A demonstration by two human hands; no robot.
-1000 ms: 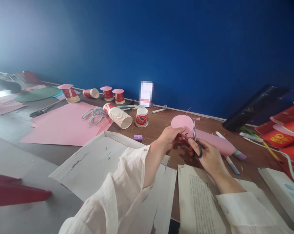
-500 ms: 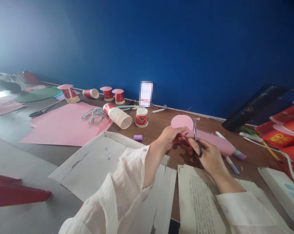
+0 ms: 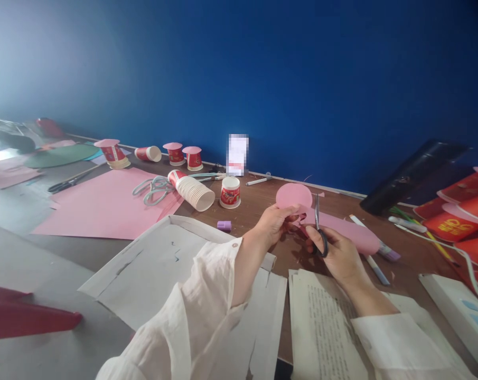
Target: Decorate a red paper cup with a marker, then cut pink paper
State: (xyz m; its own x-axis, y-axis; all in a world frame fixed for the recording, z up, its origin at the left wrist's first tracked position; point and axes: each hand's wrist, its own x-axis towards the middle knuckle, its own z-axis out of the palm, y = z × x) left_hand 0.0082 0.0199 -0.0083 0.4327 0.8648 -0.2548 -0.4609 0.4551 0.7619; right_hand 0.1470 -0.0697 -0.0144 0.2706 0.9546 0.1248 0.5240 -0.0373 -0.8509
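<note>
Between the thumb and fingers of my left hand (image 3: 277, 220) is a round pink paper disc (image 3: 294, 196), held up above the desk. My right hand (image 3: 339, 250) has its fingers in the black handles of a pair of scissors (image 3: 318, 224), whose blades point upward just right of the disc. A gap shows between the blades and the disc's edge. Behind the scissors lies a larger pink paper piece (image 3: 349, 228) with a rounded end. My left fingertips are partly hidden by the paper.
Paper cups (image 3: 231, 192) stand in the middle, with a stacked row of cups (image 3: 193, 191) lying left. Pink sheets (image 3: 108, 208), a white box lid (image 3: 143, 279), printed pages (image 3: 321, 322), a power strip (image 3: 458, 306), a black cylinder (image 3: 413, 177) and a phone (image 3: 237, 153) lie around.
The pink disc and my left hand have shifted slightly to the left. The scissors remain in my right hand, nearly in the same place.
</note>
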